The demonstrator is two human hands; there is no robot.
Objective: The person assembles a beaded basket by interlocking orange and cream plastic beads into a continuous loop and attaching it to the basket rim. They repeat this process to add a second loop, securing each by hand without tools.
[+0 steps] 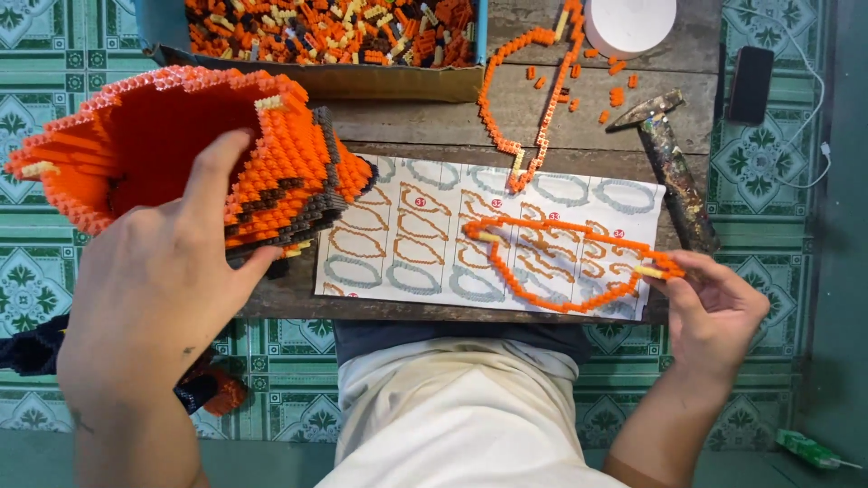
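While the left hand (pixel 154 289) clutched the hollow orange block model (pixel 190 154) up at left, the right hand (pixel 710 312) pinched the orange brick loop (pixel 565 258), lying crosswise over the instruction sheet (pixel 407 235).

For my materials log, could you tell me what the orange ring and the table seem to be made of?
Orange ring: apparently glossy plastic, built from small interlocking bricks. Table: bare, weathered wooden planks, with visible grain and gaps between boards.

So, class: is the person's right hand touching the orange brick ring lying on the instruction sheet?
Touching. The head view shows the right hand pinching the ring at its right end, fingers closed on the bricks with no gap.
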